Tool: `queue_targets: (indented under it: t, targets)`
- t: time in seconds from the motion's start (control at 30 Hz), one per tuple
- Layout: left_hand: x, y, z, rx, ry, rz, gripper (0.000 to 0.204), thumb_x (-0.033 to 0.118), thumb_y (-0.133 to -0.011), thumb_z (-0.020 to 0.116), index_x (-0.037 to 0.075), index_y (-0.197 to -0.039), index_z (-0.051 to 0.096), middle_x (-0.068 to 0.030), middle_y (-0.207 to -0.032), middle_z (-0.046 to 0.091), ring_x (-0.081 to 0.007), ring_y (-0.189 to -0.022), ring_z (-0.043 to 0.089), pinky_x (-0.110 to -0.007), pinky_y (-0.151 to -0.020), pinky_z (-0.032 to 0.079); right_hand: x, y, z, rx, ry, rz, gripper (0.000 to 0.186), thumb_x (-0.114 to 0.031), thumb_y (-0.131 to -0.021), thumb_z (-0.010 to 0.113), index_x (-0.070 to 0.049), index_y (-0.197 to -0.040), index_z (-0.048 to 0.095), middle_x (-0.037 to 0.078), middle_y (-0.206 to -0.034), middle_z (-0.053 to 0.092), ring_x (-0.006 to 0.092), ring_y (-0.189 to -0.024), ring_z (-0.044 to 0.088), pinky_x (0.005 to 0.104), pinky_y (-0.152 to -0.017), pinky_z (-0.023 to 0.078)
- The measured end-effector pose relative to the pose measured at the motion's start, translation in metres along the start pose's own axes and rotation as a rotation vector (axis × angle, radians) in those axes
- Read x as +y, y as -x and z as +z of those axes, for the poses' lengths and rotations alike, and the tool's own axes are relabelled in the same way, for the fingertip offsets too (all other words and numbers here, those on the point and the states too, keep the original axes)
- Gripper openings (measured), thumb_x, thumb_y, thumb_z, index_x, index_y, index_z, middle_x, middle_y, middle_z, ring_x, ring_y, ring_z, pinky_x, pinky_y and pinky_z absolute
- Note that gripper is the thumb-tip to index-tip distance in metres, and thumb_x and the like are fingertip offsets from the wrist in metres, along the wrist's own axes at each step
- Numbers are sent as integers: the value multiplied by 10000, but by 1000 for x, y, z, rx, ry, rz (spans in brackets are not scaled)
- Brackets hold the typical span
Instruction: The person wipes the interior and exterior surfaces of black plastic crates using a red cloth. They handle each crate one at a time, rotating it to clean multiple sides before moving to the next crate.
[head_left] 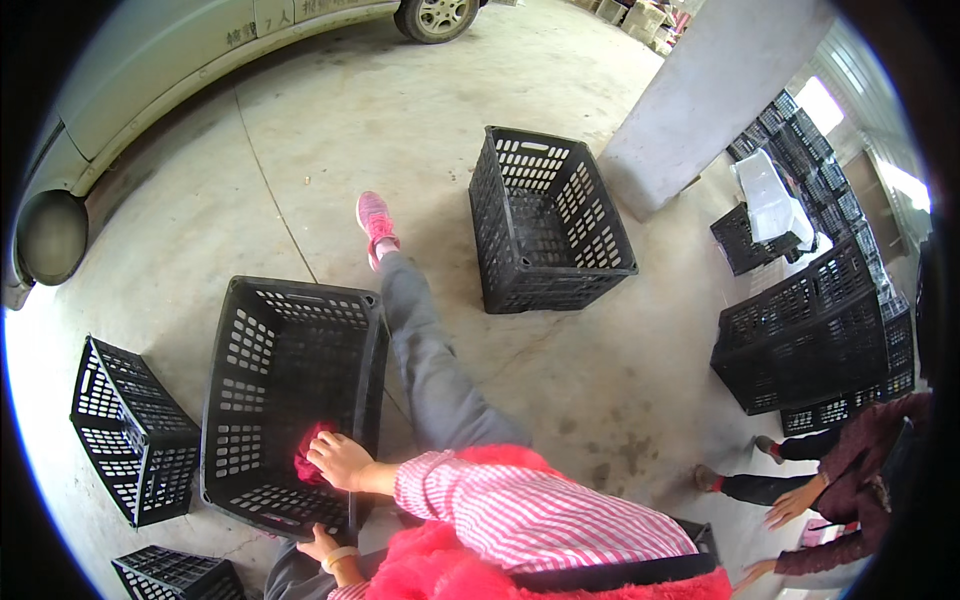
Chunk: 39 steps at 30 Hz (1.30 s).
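My right hand (345, 460) holds a dark red cloth (308, 447) inside a black perforated plastic crate (270, 360) at the left. Its fingers are closed on the cloth. Below it, my left hand (320, 545), with a pale band at the wrist, grips the crate's near rim. The crate appears tilted toward me. My leg in grey trousers and a pink shoe stretches out just right of it.
More black crates stand at the left (130, 430), lower left (170, 575) and centre (545, 270); several are stacked at the right (800, 340). A pale pillar (680, 110) rises behind them. A vehicle (150, 70) borders the upper left. Another person (850, 480) is at the lower right.
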<state>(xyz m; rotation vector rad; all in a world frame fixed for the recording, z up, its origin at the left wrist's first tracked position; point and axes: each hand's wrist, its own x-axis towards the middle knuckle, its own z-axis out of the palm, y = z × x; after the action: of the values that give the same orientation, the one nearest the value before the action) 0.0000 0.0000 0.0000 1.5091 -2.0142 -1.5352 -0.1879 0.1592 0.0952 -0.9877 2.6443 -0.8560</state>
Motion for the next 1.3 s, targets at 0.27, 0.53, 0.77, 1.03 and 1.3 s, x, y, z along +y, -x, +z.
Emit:
queue_targets:
  t: [0.27, 0.53, 0.77, 1.03, 1.3]
  targets:
    - [132, 63, 36, -166, 134, 573, 765, 323, -745, 700, 77, -1374, 340, -183, -1405, 311, -361, -1281, 319, -458, -1050, 276, -43, -18, -47, -334, -571, 138, 325, -186, -738, 640, -43, -1023, 578, 169, -1065, 578, 355, -981, 544, 436, -840, 455]
    - [106, 46, 8, -93, -262, 716, 575, 38, -633, 659, 6, -1187, 506, -158, -1133, 586, -311, -1066, 549, -377, -960, 394, 162, 16, -226, 688, 126, 212, 509, -290, -686, 710, -23, -1076, 520, 169, -1004, 545, 352, -953, 519, 458, -809, 418]
    - [96, 48, 8, -35, -358, 759, 511, 1, -651, 632, -17, -1148, 514, -141, -1104, 603, -301, -1040, 567, -376, -930, 418, 311, 74, -270, 275, 491, 1136, 905, -466, -736, 680, -6, -1384, 248, 157, -1225, 499, 331, -1191, 433, 624, -1050, 142]
    - [108, 48, 23, -14, -441, 725, 506, 5, -658, 630, -11, -1150, 516, -140, -1111, 600, -300, -1048, 564, -374, -935, 417, 352, 150, -303, 506, 593, 827, 246, -309, -846, 564, -63, -839, 565, 114, -798, 648, 299, -731, 641, 432, -692, 486]
    - [131, 43, 55, -30, -478, 726, 501, 8, -665, 628, -6, -1153, 518, -139, -1117, 598, -299, -1056, 560, -372, -939, 416, 308, 344, -289, 502, 931, 860, 275, -324, -829, 605, -54, -814, 558, 106, -716, 583, 298, -662, 585, 389, -637, 480]
